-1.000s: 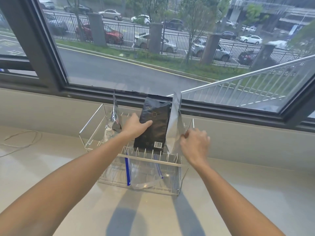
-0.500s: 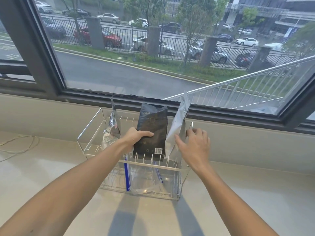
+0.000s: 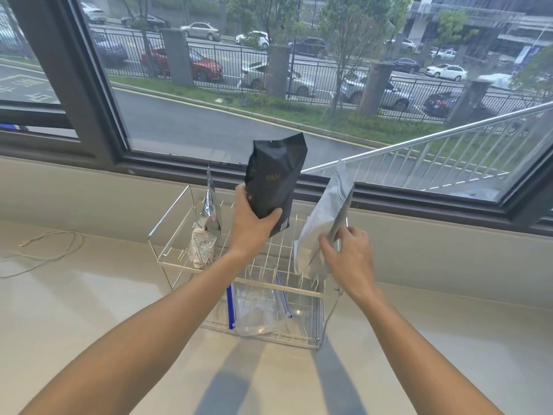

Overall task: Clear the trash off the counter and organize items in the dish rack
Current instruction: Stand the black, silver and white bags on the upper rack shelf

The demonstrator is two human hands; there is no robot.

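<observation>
A: What's closest to you?

B: Below my wrists, a clear zip bag with blue strips lies in the lower tier of the dish rack, which sits on the counter.

A: And your hands?

B: They're apart. My left hand grips the bottom of the black pouch, held tilted above the rack. My right hand pinches the white pouch, which leans between the rack's prongs.

A: Anything beside them?

B: Left of my left hand a crumpled silver pouch stands in the rack. Further left a cable lies on the counter. Beyond both hands is the window
</observation>
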